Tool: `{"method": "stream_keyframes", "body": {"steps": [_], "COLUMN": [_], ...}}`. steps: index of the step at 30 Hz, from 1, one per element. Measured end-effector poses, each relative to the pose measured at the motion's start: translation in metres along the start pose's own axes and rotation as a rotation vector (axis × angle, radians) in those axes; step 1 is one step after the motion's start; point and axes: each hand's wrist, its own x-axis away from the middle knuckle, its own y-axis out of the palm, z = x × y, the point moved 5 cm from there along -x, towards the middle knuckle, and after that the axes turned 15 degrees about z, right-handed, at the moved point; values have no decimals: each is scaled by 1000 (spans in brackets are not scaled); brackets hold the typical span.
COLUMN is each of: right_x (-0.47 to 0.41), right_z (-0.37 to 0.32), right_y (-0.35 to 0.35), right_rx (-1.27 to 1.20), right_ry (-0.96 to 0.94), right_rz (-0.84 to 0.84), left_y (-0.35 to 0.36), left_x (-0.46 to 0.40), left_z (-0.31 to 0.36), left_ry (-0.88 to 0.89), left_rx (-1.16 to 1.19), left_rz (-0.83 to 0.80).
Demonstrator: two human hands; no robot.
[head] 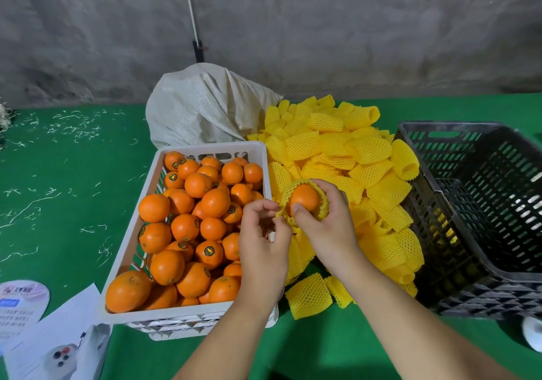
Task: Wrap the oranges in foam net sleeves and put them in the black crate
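Your right hand (325, 227) has its fingers (328, 187) curled round the orange (305, 197), thumb pressed on its near face, holding it above the pile of foam sleeves (346, 156). Your left hand (262, 240) pinches the near edge of the yellow foam net sleeve (318, 203) at about 9 o'clock from the fruit, fingertips bent in on the mesh. The sleeve sits as a bunched ring round the orange, its rim rolled, so the smooth orange skin shows bare in the middle; how far the mesh reaches behind the fruit is hidden by your right palm.

At 9 o'clock of your hands stands the white crate (140, 233), heaped with bare oranges, several bearing small dark round stickers too small to read. Your left wrist covers its near right corner. At 3 o'clock stands the black crate (469, 203), tilted, its right side cut off by the frame edge; through its slotted wall something yellowish shows low down, but you cannot make out what. At 12 o'clock a pale woven sack (205, 106) slumps on the green worktop (58, 174).
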Motion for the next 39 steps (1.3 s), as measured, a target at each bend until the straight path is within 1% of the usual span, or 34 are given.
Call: {"method": "stream_keyframes", "body": {"steps": [2,4,6,8,9,10,11,13,14,15,16,17,18,20,24,26,28,29,30,31,33,34,36,37,39], "right_x": [5,8,6,5,5,5,6,7,9,12,13,13,11,5,-4,-4,-5,-5,-3,2,12,14,11,8,1], "right_z": [0,-2,-5,-9,-11,-13,-16,-22,-24,-24,-24,-24,-23,-23,-20,-17,-13,-11,-8,-7,-7,-9,-13,-13,-12], "right_y": [3,4,3,2,1,0,-1,-1,1,4,5,4,3,-1,-4,-3,-6,-7,-5,-1,4,5,3,2,-4], "right_rx": [67,100,74,-2,-57,-98,-118,-166,-211,-255,-287,-312,-335,-336,-199,-112,-128,-156,-180,-188,-181,-189,-172,-144,-103], "right_ry": [-53,-63,6,124,179,200,186,134,128,136,149,159,168,166,165,164,232,300,371,426,424,391,317,290,270], "right_rz": [-39,-63,-39,-16,-25,-46,-78,-203,-296,-391,-462,-505,-528,-515,-306,-197,-90,-85,-149,-268,-491,-538,-516,-452,-265], "left_y": [-1,-1,-1,2,4,5,7,11,15,18,18,17,15,11,10,11,11,10,8,5,2,2,2,2,1], "left_x": [-2,-4,-3,0,0,0,-1,-6,-7,-8,-8,-10,-13,-15,-14,-11,-13,-15,-19,-23,-29,-30,-30,-30,-29], "left_z": [3,4,6,10,12,12,10,-1,-7,-11,-12,-13,-14,-16,-14,-12,-10,-9,-9,-9,-9,-10,-15,-19,-25], "left_ry": [-27,-41,16,82,67,1,-109,-432,-613,-755,-827,-843,-829,-789,-669,-641,-609,-594,-580,-567,-548,-548,-586,-624,-690], "left_rx": [59,88,61,37,64,112,151,190,224,260,275,287,302,317,279,272,291,305,316,320,299,282,256,257,274], "left_rz": [58,60,4,-55,-74,-75,-51,-13,-57,-124,-177,-201,-190,-146,-72,-36,-19,-18,-17,-16,-13,-14,0,15,50]}}
